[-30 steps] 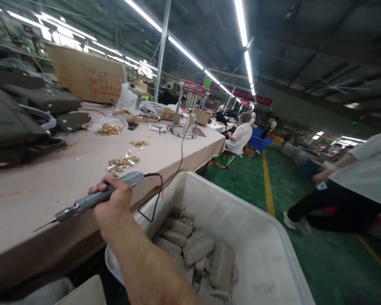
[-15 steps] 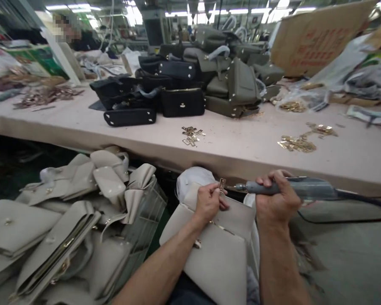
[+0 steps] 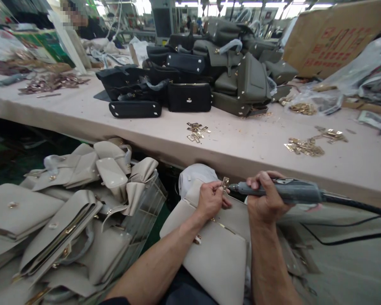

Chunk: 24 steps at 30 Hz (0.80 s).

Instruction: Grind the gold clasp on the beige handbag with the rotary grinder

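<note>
My left hand [image 3: 211, 198] pinches a small gold metal plate [image 3: 225, 182] upright between thumb and fingers. Wrapped in my right hand [image 3: 266, 197] is a grey electric screwdriver [image 3: 292, 190], held level with its bit pointing left. The bit's tip reaches the gold plate; whether a screw sits between them is too small to tell. Below my hands a beige handbag [image 3: 217, 254] lies opened out on my lap, with a gold clasp on its front. The plate is held just above the bag's far part.
At left, beige bags [image 3: 60, 212] fill a plastic crate [image 3: 147, 207]. On the long table [image 3: 139, 131] stand black bags [image 3: 190, 96], olive bags [image 3: 254, 80], piles of gold plates [image 3: 305, 147] and a cardboard box [image 3: 330, 40]. A black cable [image 3: 355, 201] trails right. Another person [image 3: 82, 21] is at far left.
My right hand has brought the screwdriver leftward, so its bit now meets the gold plate. The left hand stays nearly still, and the whole view has shifted slightly.
</note>
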{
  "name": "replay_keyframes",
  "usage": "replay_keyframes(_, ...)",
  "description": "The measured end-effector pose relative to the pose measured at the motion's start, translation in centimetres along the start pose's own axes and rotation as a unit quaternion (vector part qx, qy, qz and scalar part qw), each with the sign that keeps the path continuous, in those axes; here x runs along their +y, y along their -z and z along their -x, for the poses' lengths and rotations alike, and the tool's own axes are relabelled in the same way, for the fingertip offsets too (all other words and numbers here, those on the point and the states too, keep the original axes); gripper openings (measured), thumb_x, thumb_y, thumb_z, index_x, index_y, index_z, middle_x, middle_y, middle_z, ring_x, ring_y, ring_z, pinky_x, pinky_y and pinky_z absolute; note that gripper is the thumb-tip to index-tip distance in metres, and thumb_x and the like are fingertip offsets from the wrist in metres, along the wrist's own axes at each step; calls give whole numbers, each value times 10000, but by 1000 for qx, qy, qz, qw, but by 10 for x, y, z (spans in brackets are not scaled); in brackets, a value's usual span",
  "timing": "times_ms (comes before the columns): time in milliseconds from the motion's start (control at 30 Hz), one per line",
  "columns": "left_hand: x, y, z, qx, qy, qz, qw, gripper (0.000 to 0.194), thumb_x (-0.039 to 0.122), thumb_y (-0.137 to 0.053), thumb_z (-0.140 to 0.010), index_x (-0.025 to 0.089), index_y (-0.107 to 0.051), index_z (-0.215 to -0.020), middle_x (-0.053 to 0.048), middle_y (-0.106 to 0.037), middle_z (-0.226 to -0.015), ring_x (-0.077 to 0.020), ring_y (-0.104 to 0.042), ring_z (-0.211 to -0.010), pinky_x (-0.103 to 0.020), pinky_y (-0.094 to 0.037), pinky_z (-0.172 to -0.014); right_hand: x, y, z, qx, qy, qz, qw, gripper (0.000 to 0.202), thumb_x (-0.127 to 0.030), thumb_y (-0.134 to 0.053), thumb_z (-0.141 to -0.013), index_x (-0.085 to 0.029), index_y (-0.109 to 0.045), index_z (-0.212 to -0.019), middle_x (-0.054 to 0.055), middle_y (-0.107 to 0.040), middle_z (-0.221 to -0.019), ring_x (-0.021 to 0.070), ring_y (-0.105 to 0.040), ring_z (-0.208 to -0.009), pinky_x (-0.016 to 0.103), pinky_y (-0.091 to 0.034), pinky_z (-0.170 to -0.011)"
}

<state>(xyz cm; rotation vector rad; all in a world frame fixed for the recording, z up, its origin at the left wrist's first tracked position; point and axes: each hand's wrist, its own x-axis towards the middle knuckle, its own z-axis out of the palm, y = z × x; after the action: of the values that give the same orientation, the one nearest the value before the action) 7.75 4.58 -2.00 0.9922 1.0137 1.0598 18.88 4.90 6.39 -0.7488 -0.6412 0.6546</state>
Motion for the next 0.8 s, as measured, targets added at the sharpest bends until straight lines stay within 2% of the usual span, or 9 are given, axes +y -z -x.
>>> replay_keyframes(367,1,2,0,-2,-12,7,1000,262,316,-543,-890,108,-699,-916,-66,-707,-565,-187,-702,-464,-213,-546,-439,3,-9,9,-17,25,29,999,154,-181,-796,-781,-171,-645,-815,-53,-544,-615,91,-502,-477,268,-481,-528)
replay_keyframes(567,-2,0,-1,18,-18,28,999,231,293,-583,-854,102,-709,-885,-81,-737,-677,-192,-739,-535,-219,-582,-474,5,-14,10,-71,22,64,995,191,-214,-838,-772,-177,-655,-809,-54,-550,-605,93,-509,-463,269,-487,-517)
replay_keyframes(800,-3,1,1,32,-8,74,997,194,260,-616,-836,100,-702,-904,-102,-760,-813,-204,-777,-645,-236,-624,-577,11,-13,3,-183,0,114,976,216,-255,-852,-784,-177,-652,-752,-45,-551,-584,92,-505,-441,253,-461,-476)
